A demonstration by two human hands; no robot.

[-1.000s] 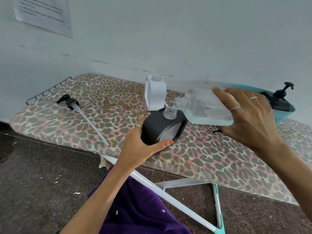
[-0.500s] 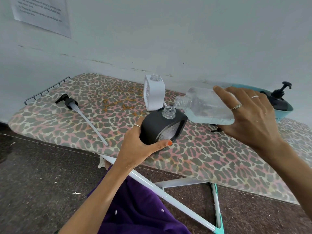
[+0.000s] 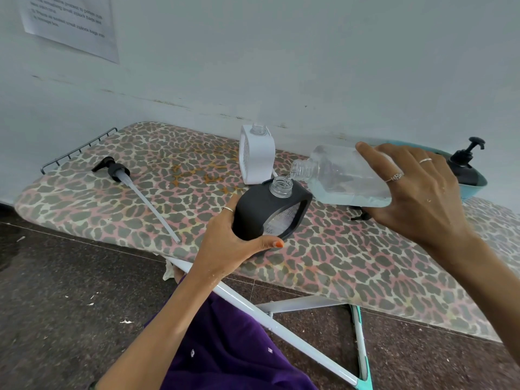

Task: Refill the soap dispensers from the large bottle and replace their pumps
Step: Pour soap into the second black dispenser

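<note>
- gripping the black soap dispenser [image 3: 263,212] with the left hand [image 3: 228,243], thumb curled along its lower front edge and fingers wrapped round behind, tilting it slightly over the near edge of the leopard-print ironing board [image 3: 351,263].
- showing the dispenser's clear threaded neck [image 3: 280,186] open, with no pump on it, and a clear window on its front face.
- holding the large clear bottle [image 3: 346,175] in the right hand [image 3: 416,192], fingers curled over its top and far end, tipping it almost flat with its mouth just above the dispenser's neck.
- running a thin clear stream from the bottle's mouth down into the neck; pooling pale blue liquid along the bottle's lower side.
- standing upright behind the black one, near the wall: a white soap dispenser [image 3: 256,154], neck open too.
- lying on the board's left part, well apart from both dispensers: a black pump [image 3: 112,168] with its long clear tube [image 3: 152,209] pointing toward the near edge.
- peeking out under the right hand on the board: a small dark part [image 3: 358,216], too hidden to identify.
- sitting at far right in a teal basin [image 3: 475,190]: another black dispenser with pump fitted [image 3: 464,161].
- hanging on the wall at upper left: a printed paper sheet [image 3: 73,23].
</note>
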